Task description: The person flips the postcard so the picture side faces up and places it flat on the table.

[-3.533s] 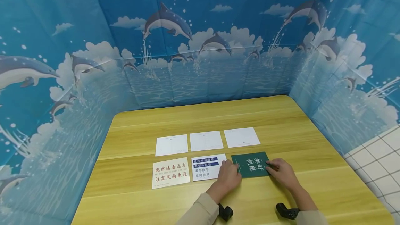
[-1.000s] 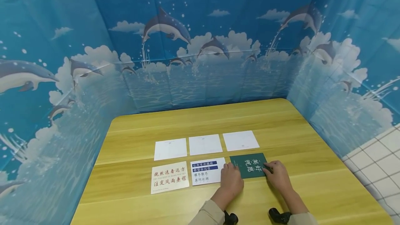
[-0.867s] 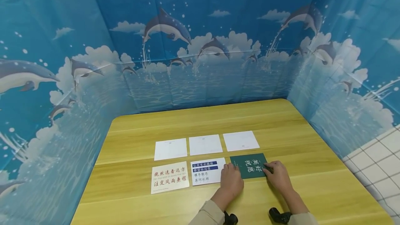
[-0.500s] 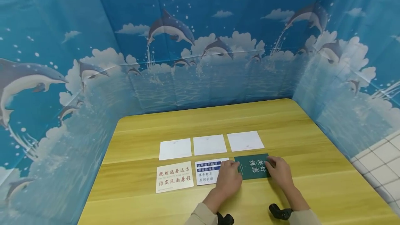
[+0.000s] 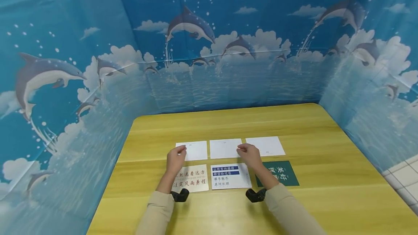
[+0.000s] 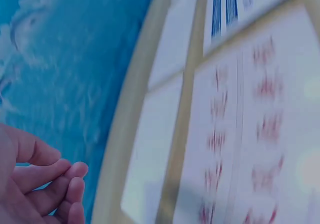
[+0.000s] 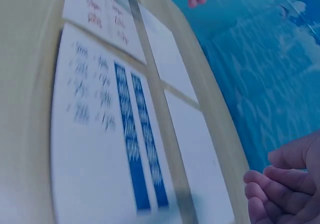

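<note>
Two rows of postcards lie flat on the table. In the head view my left hand [image 5: 175,160] hovers over the left column, overlapping the cream postcard with red writing [image 5: 194,183] and the blank-looking white postcard [image 5: 197,151] behind it. My right hand [image 5: 250,155] is raised between the middle white postcard [image 5: 225,150] and the right white postcard [image 5: 269,145]. Its wrist partly covers the green postcard [image 5: 290,177]. Between the arms lies a white postcard with blue bands [image 5: 228,183]. Both wrist views show loosely bent fingers holding nothing.
The yellow wood-grain table [image 5: 222,122] has rounded back corners. A blue dolphin-print curtain [image 5: 212,86] stands round its back and sides. Black wrist devices [image 5: 180,195] sit below each hand. White tiles [image 5: 403,180] show at the right.
Both hands have let go of the green postcard and moved left and up: the left hand to the left column, the right to the middle. The postcards keep their layout; the head view has shifted slightly.
</note>
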### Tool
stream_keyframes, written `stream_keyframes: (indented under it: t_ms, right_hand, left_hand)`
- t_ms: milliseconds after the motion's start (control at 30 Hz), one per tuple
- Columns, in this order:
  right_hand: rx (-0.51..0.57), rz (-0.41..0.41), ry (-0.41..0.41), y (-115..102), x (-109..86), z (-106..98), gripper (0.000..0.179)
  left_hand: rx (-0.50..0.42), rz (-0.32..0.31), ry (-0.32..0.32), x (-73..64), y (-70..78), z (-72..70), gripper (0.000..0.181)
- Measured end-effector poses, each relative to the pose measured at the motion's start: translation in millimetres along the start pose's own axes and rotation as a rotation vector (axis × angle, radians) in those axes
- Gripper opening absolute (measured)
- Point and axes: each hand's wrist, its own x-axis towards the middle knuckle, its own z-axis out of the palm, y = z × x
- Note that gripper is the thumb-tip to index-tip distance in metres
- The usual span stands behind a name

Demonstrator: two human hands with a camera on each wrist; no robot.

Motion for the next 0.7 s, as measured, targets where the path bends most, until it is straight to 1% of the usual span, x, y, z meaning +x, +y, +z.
stream_keyframes:
  t_ms: [67,133,200,267,367,500,633,700]
  right_hand:
    - [0.003,0.007,-0.052,-11,9.1,15,0.025]
    - [0.011,0.0,-0.108,-21,17.4,29,0.026]
    - [0.022,0.001,-0.168,-30,24.1,41,0.026]
    - [0.038,0.008,-0.222,-37,30.1,50,0.027]
    - [0.041,0.016,-0.297,-46,37.8,62,0.027]
    - [0.026,0.017,-0.366,-53,47.2,77,0.029]
    - [0.021,0.041,-0.39,-56,53.2,87,0.03]
    - [0.035,0.058,-0.397,-52,57.4,92,0.031]
  left_hand:
    - [0.022,-0.05,-0.005,9.1,-14.6,-13.6,0.031]
    - [0.019,-0.093,-0.021,16.1,-27.1,-23.7,0.033]
    - [0.003,-0.142,-0.034,21.5,-37.5,-29.7,0.035]
    - [-0.006,-0.178,-0.046,26.2,-43.7,-32.0,0.036]
    - [-0.02,-0.221,-0.039,30.8,-49.8,-31.8,0.035]
    - [-0.032,-0.234,-0.031,33.2,-52.8,-31.3,0.035]
    - [-0.025,-0.246,-0.036,33.5,-55.6,-33.6,0.036]
    - [-0.018,-0.25,-0.04,32.6,-57.4,-34.9,0.036]
